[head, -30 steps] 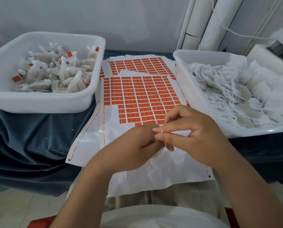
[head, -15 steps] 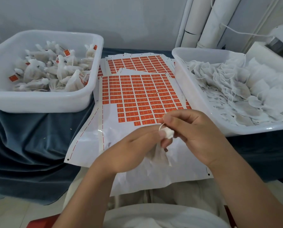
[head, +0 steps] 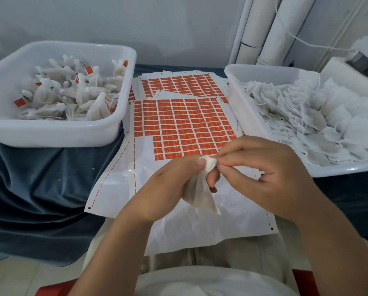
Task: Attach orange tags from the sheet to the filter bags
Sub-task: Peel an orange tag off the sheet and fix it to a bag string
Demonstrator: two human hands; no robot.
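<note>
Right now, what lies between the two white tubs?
The head view shows sheets of orange tags between the left tub and the right tub, lying on blue cloth.

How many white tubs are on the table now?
2: a left tub holding tagged bags, and a right tub holding untagged bags. More may lie outside the view.
</note>
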